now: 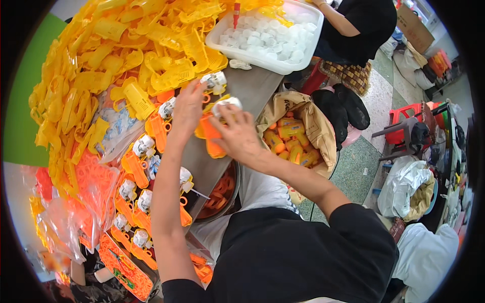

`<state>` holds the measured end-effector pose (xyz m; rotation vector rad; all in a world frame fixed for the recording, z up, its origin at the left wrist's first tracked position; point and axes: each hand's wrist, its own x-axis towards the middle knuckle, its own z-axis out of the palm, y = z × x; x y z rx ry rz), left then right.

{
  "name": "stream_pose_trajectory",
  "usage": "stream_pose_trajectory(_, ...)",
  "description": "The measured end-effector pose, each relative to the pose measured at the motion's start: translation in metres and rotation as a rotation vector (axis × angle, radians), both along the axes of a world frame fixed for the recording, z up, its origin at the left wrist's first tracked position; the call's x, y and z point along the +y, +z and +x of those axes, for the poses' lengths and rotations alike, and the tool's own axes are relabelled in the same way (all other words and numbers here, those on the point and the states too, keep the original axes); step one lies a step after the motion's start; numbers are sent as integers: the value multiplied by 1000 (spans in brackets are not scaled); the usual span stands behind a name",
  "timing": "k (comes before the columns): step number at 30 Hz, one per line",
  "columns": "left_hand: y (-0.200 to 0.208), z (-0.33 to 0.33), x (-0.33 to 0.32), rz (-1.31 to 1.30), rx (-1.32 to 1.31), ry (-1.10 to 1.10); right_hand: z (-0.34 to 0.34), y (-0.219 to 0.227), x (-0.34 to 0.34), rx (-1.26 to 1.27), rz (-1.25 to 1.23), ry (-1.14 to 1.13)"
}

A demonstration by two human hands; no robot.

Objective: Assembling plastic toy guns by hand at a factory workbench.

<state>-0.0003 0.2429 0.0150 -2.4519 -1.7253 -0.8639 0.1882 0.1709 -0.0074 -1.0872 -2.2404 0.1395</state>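
Note:
My right hand (239,134) bends over a toy gun assembly with an orange piece (214,135), yellow edges and a white mechanism (227,105); its fingers and thumb press on the white and orange parts. My left hand (189,107) is just left of it, fingers drawn together beside another white mechanism (215,82) on a yellow shell. What those fingertips hold, if anything, is hidden. Left of my left forearm lie several similar assemblies (135,167) in rows, orange with white mechanisms on top.
A heap of yellow plastic shells (108,55) covers the far left table. A white tub (299,63) of small translucent pieces stands beyond my hands. To the right is a paper sack (323,126) of yellow-orange parts; below the table edge, a metal bowl (231,196). A co-worker (366,30) sits at far right.

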Motion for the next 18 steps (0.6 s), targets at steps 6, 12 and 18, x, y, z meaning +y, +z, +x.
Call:
stream_pose_trajectory(6,36,-6,-83,2,58,-64,26,17,38,333,250,-13)
stream_pose_trajectory(12,35,32,-149,-140,252,-190,132,53,174,56,39,-155)
stream_pose_trajectory(18,7,59,-133,18,435,-173,142,56,253,-81,-490,97)
